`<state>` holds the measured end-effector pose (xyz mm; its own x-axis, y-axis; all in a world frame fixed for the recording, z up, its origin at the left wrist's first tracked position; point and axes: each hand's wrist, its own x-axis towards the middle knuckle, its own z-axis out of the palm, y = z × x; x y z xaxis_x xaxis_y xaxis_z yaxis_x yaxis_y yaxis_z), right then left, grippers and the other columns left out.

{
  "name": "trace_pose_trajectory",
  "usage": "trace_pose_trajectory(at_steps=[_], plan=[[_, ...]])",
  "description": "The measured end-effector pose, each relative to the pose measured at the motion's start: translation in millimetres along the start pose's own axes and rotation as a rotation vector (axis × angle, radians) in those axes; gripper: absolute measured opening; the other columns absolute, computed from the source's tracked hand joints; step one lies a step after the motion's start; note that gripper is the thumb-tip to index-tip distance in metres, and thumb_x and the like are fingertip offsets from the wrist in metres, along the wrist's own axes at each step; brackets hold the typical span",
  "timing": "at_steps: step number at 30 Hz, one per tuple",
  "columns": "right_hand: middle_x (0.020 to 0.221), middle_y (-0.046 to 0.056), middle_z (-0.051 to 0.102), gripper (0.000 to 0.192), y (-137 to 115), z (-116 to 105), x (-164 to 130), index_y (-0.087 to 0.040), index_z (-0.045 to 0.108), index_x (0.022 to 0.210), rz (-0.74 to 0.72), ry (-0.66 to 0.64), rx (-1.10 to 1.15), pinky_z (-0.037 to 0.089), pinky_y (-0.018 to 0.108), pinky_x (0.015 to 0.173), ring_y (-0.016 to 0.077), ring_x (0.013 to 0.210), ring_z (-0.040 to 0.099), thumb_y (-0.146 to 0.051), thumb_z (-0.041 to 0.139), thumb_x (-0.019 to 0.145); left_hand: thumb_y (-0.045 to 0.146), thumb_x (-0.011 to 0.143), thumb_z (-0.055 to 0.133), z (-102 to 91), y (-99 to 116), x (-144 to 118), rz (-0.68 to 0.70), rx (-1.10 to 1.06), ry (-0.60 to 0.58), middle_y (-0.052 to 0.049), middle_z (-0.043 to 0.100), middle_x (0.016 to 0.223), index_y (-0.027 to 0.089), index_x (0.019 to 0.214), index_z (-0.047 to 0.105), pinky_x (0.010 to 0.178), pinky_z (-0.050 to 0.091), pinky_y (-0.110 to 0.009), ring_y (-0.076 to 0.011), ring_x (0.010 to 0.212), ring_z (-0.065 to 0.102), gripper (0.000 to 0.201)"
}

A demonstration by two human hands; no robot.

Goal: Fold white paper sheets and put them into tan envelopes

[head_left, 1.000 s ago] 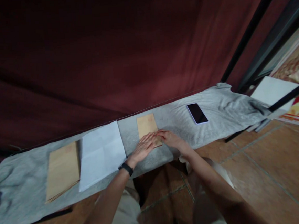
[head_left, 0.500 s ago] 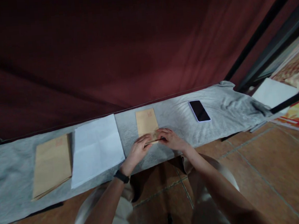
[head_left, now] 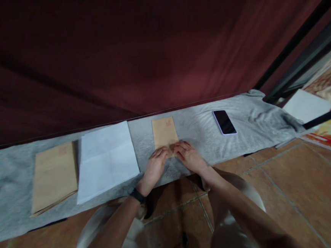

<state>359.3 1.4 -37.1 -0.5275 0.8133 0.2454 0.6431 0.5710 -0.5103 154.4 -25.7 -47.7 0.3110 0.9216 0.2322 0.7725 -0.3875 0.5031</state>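
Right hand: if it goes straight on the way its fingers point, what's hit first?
The small brown paper. The right hand points up-left in the picture, fingertips at the paper's near right corner; contact depth is unclear from this view.

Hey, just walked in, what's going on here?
A person has the fingers of the left hand and right hand at the near end of a small brown envelope, which lies on a gray cloth. Whether they grip it or only press on it is hard to tell. White paper sheets and larger brown envelopes lie to its left, a smartphone to its right.
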Motion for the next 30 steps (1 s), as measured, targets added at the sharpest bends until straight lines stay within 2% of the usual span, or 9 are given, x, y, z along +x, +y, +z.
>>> trace_pose_trajectory(at_steps=[2, 5, 8, 11, 17, 24, 30], plan=[[0.149, 0.012, 0.057, 0.045, -16.6, 10.7, -8.2, -0.015, 0.052, 0.147, -0.049, -0.018, 0.006, 0.037, 0.041, 0.121, 0.0215, 0.14, 0.05, -0.029, 0.044, 0.105, 0.009, 0.095, 0.042, 1.6, 2.8, -4.3, 0.005, 0.045, -0.017, -0.013, 0.062, 0.14, 0.018, 0.128, 0.061, 0.114, 0.047, -0.043, -0.0234, 0.134, 0.056, 0.039], [0.159, 0.018, 0.044, 0.062, -34.6, 27.8, -20.8, -0.008, 0.039, 0.156, -0.03, 0.003, -0.072, 0.034, 0.045, 0.124, 0.0265, 0.15, 0.039, -0.041, 0.046, 0.104, 0.005, 0.09, 0.042, 4.1, 5.5, -11.5, -0.005, 0.108, -0.042, -0.017, 0.05, 0.154, 0.013, 0.146, 0.048, 0.12, 0.04, -0.045, -0.0257, 0.146, 0.044, 0.057], [0.161, 0.018, 0.04, 0.063, -38.2, 36.3, -28.4, -0.008, 0.038, 0.157, -0.044, -0.003, -0.155, 0.028, 0.048, 0.127, 0.0279, 0.152, 0.034, -0.042, 0.047, 0.104, 0.007, 0.089, 0.042, 6.9, 4.7, -17.3, 0.009, 0.158, -0.077, -0.019, 0.04, 0.161, 0.009, 0.156, 0.035, 0.125, 0.033, -0.047, -0.0277, 0.152, 0.033, 0.068], [0.161, 0.017, 0.04, 0.065, -34.2, 36.5, -30.8, -0.007, 0.039, 0.156, -0.069, -0.009, -0.185, 0.026, 0.047, 0.128, 0.0269, 0.153, 0.034, -0.046, 0.047, 0.104, 0.017, 0.097, 0.039, 8.6, 2.8, -21.8, 0.015, 0.209, -0.094, -0.018, 0.035, 0.164, 0.011, 0.16, 0.028, 0.127, 0.027, -0.049, -0.0272, 0.155, 0.027, 0.064], [0.163, 0.016, 0.037, 0.073, -28.1, 35.0, -32.1, -0.008, 0.037, 0.157, -0.056, 0.008, -0.243, 0.025, 0.046, 0.128, 0.0265, 0.153, 0.032, -0.055, 0.047, 0.102, 0.041, 0.103, 0.038, 1.7, 5.2, -29.9, 0.002, 0.319, -0.12, -0.017, 0.032, 0.166, 0.01, 0.16, 0.028, 0.128, 0.022, -0.049, -0.0276, 0.156, 0.024, 0.066], [0.163, 0.016, 0.036, 0.07, -17.7, 28.6, -36.5, -0.008, 0.035, 0.158, -0.007, 0.006, -0.342, 0.027, 0.048, 0.126, 0.0273, 0.152, 0.034, -0.054, 0.039, 0.105, 0.054, 0.102, 0.036, -9.9, 16.5, -35.5, -0.088, 0.448, -0.16, -0.017, 0.032, 0.165, 0.006, 0.158, 0.032, 0.126, 0.025, -0.047, -0.0278, 0.155, 0.027, 0.074], [0.162, 0.016, 0.038, 0.066, -8.9, 25.4, -43.2, -0.009, 0.035, 0.158, 0.033, 0.042, -0.358, 0.026, 0.05, 0.126, 0.0291, 0.151, 0.036, -0.051, 0.036, 0.107, 0.055, 0.101, 0.037, -10.8, 18.1, -38.6, -0.141, 0.458, -0.157, -0.015, 0.032, 0.165, 0.008, 0.158, 0.033, 0.126, 0.024, -0.049, -0.0272, 0.155, 0.028, 0.074]])
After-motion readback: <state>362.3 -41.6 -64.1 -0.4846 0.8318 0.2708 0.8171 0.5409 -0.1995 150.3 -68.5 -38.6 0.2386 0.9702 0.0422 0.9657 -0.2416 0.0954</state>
